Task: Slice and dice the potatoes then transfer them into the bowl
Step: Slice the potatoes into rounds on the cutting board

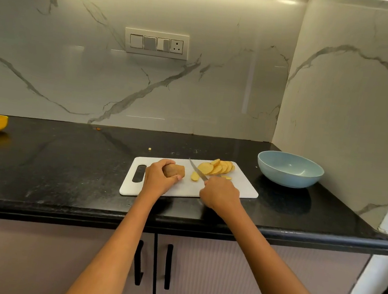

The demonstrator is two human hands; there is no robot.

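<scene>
Veined marble walls (195, 92), black counter (50, 165), ribbed cabinets (208, 272)

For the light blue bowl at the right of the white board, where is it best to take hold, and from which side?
Probably the near-left rim of the light blue round bowl, reached from the white cutting board side. The bowl stands upright and looks empty, its rim is bare all round, and a wall stands close to its right. Both hands are busy now.
</scene>
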